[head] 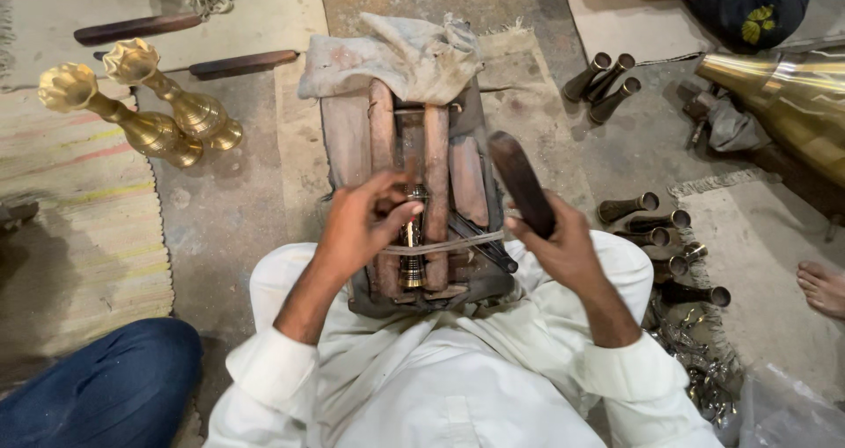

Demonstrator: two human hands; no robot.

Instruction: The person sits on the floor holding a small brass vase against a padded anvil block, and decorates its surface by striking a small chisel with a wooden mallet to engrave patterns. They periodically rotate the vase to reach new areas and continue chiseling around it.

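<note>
My left hand [365, 224] grips a thin tool pressed down on a small shiny brass piece [412, 250] that lies in the groove of a wooden work block [348, 140] between my knees. A band [449, 244] runs across the block over the brass piece. My right hand [563, 246] holds a dark wooden mallet [521, 182] raised and tilted above the block's right side. A dirty cloth [396, 56] lies folded over the block's far end.
Two brass fluted stands [163, 113] lie at the left by a striped mat [84, 237]. Several dark brass tubes [606, 80] lie at the right, with metal shavings [695, 360]. A large brass cone [792, 105], another person's foot [823, 288] and a blue-clad knee [106, 386] are nearby.
</note>
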